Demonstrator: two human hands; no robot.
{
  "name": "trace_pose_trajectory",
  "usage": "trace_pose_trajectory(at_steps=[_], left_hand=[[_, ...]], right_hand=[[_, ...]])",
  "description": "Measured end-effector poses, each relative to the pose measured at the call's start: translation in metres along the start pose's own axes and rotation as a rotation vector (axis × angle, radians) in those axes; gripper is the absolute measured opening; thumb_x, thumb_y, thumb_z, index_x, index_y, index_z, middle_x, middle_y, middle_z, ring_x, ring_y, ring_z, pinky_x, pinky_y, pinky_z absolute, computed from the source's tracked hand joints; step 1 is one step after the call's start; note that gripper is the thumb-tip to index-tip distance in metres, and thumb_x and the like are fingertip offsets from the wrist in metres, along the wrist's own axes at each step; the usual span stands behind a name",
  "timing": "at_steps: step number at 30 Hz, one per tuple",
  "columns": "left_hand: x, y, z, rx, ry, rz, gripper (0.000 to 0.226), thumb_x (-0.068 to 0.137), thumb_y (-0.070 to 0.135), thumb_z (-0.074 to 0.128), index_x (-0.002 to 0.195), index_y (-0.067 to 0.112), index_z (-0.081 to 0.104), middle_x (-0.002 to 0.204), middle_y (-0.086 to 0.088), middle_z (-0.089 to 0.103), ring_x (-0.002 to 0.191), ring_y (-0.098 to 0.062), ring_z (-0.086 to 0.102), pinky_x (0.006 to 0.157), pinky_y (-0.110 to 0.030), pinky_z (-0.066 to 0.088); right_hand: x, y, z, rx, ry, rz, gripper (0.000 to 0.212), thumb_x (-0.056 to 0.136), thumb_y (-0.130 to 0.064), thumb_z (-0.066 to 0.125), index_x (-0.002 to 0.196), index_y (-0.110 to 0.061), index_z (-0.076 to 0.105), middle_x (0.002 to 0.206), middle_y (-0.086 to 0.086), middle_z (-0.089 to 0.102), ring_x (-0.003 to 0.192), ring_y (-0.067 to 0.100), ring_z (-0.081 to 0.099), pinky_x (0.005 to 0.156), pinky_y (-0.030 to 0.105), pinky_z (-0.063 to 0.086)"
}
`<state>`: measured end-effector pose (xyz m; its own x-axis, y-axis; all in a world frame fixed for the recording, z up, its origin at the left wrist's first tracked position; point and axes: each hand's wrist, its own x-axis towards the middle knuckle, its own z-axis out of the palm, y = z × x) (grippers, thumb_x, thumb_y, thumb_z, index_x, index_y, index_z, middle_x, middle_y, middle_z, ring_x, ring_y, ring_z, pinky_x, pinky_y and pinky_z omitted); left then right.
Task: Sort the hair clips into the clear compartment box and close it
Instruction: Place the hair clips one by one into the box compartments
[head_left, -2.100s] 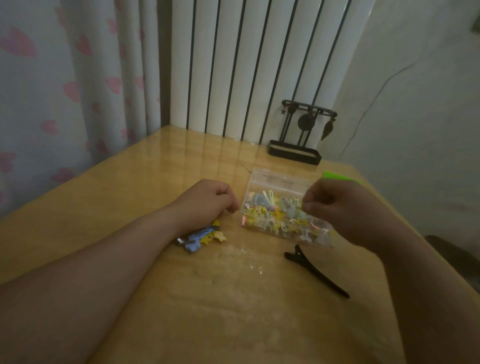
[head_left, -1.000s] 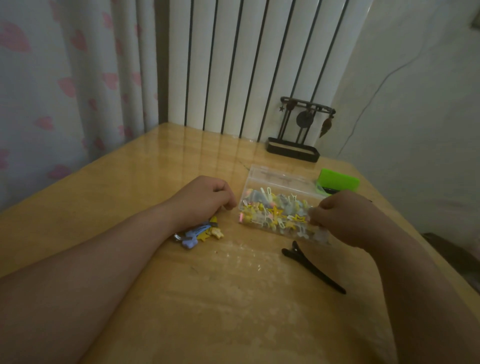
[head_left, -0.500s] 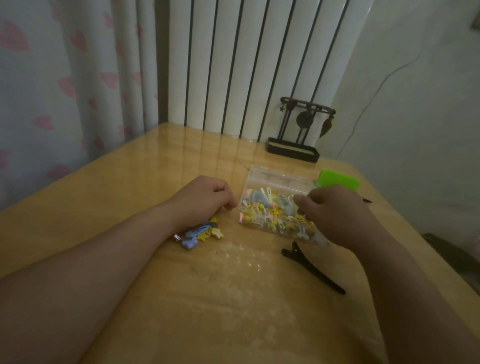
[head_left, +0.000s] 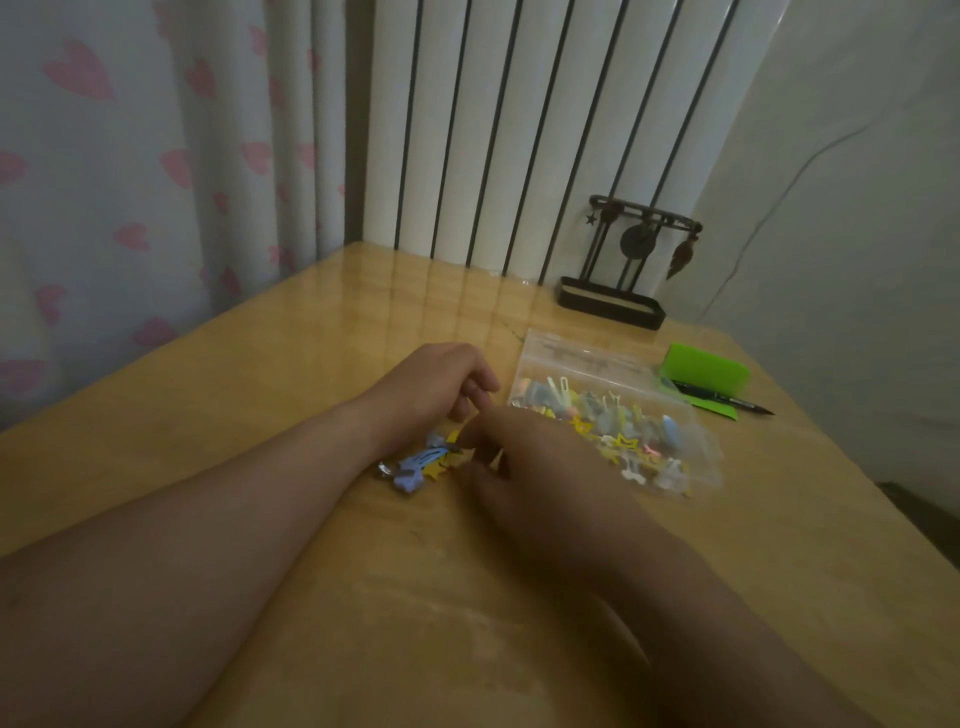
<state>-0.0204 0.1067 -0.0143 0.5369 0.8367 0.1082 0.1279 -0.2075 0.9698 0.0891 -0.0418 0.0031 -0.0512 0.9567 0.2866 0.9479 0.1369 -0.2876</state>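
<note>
A clear box (head_left: 566, 358) lies right of centre on the table, holding several small pastel and yellow hair clips (head_left: 623, 436). A small pile of loose clips (head_left: 415, 462), blue and yellow, lies left of it. My left hand (head_left: 431, 384) rests on the table just behind this pile, its fingers curled under, with nothing visible in them. My right hand (head_left: 535, 462) has reached across to the pile's right edge. Its thumb and forefinger pinch a yellow clip (head_left: 496, 457) there. My right forearm hides the table in front of the box.
The wooden table (head_left: 260, 374) fills the view. A green case (head_left: 706, 371) and a black pen (head_left: 727, 402) lie right of the box. A black ornament stand (head_left: 613, 301) stands at the back edge, before a white radiator. A curtain hangs to the left.
My right hand left the clear box and moved left to the loose pile beside my left hand. The black clip in front of the box is now hidden by my right forearm. My left hand stayed put.
</note>
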Motion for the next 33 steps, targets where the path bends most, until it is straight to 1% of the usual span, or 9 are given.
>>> trace_pose_trajectory(at_steps=[3, 8, 12, 16, 19, 23, 26, 28, 33], left_hand=[[0.0, -0.001, 0.0, -0.025, 0.001, -0.019, 0.043, 0.084, 0.033, 0.05, 0.096, 0.001, 0.076, 0.087, -0.015, 0.077, 0.071, -0.02, 0.061, 0.066, -0.03, 0.049], [-0.001, -0.001, 0.0, 0.005, 0.02, -0.022, 0.034, 0.098, 0.024, 0.05, 0.094, 0.003, 0.077, 0.092, -0.017, 0.076, 0.075, -0.02, 0.063, 0.07, -0.032, 0.049], [-0.002, -0.001, 0.001, -0.016, 0.005, -0.024, 0.033, 0.099, 0.021, 0.051, 0.096, -0.001, 0.075, 0.092, -0.022, 0.076, 0.066, -0.019, 0.063, 0.057, -0.03, 0.048], [-0.001, -0.002, 0.001, 0.028, 0.002, 0.006, 0.033, 0.101, 0.019, 0.048, 0.097, 0.0, 0.075, 0.091, -0.021, 0.077, 0.068, -0.016, 0.063, 0.061, -0.026, 0.048], [-0.001, -0.002, 0.002, 0.049, 0.0, 0.019, 0.031, 0.102, 0.017, 0.048, 0.095, 0.001, 0.075, 0.089, -0.018, 0.077, 0.065, -0.012, 0.062, 0.064, -0.027, 0.047], [-0.001, -0.004, 0.001, 0.071, -0.001, 0.031, 0.029, 0.101, 0.018, 0.051, 0.092, 0.005, 0.077, 0.084, -0.011, 0.077, 0.068, -0.013, 0.063, 0.068, -0.03, 0.049], [0.0, -0.004, -0.002, 0.078, -0.007, 0.041, 0.031, 0.092, 0.029, 0.054, 0.09, 0.01, 0.078, 0.081, -0.006, 0.077, 0.073, -0.019, 0.062, 0.073, -0.038, 0.049], [0.0, -0.004, -0.003, 0.079, -0.012, 0.036, 0.034, 0.088, 0.034, 0.053, 0.09, 0.011, 0.078, 0.08, -0.005, 0.077, 0.072, -0.02, 0.061, 0.074, -0.039, 0.05], [0.0, -0.004, -0.002, 0.135, 0.001, 0.047, 0.032, 0.104, 0.02, 0.049, 0.093, 0.009, 0.077, 0.085, -0.01, 0.079, 0.073, -0.019, 0.061, 0.078, -0.039, 0.051]], right_hand=[[0.003, -0.005, 0.006, -0.048, 0.009, -0.005, 0.014, 0.096, -0.034, 0.063, 0.108, -0.03, 0.059, 0.105, -0.013, 0.058, 0.091, 0.01, 0.054, 0.079, 0.04, 0.051], [0.008, -0.007, 0.011, -0.08, 0.005, -0.009, 0.011, 0.097, -0.033, 0.06, 0.106, -0.027, 0.057, 0.11, -0.01, 0.06, 0.096, 0.016, 0.058, 0.078, 0.043, 0.052], [0.009, -0.005, 0.013, -0.153, 0.004, -0.056, 0.018, 0.099, -0.025, 0.054, 0.116, -0.024, 0.057, 0.114, -0.004, 0.061, 0.095, 0.023, 0.062, 0.075, 0.047, 0.054], [0.006, -0.003, 0.013, -0.196, -0.012, -0.082, 0.035, 0.097, -0.018, 0.051, 0.132, -0.02, 0.055, 0.126, 0.0, 0.061, 0.101, 0.027, 0.064, 0.077, 0.048, 0.056], [0.005, -0.001, 0.012, -0.21, -0.029, -0.104, 0.039, 0.096, -0.015, 0.053, 0.134, -0.021, 0.054, 0.125, 0.0, 0.061, 0.102, 0.027, 0.063, 0.076, 0.047, 0.057], [0.001, 0.005, 0.004, -0.103, -0.049, -0.125, 0.02, 0.096, -0.02, 0.055, 0.114, -0.029, 0.057, 0.108, -0.007, 0.064, 0.092, 0.019, 0.06, 0.073, 0.042, 0.052], [0.0, 0.014, -0.008, 0.032, -0.011, -0.061, 0.008, 0.096, -0.025, 0.061, 0.102, -0.03, 0.059, 0.09, -0.01, 0.064, 0.081, 0.013, 0.058, 0.072, 0.041, 0.051], [0.001, 0.023, -0.019, 0.073, 0.05, -0.008, 0.006, 0.098, -0.028, 0.065, 0.103, -0.03, 0.062, 0.089, -0.012, 0.065, 0.082, 0.01, 0.061, 0.075, 0.039, 0.054], [0.001, 0.053, -0.057, 0.141, 0.222, 0.184, 0.003, 0.099, -0.031, 0.069, 0.101, -0.032, 0.068, 0.094, -0.016, 0.068, 0.086, -0.002, 0.062, 0.072, 0.018, 0.051]])
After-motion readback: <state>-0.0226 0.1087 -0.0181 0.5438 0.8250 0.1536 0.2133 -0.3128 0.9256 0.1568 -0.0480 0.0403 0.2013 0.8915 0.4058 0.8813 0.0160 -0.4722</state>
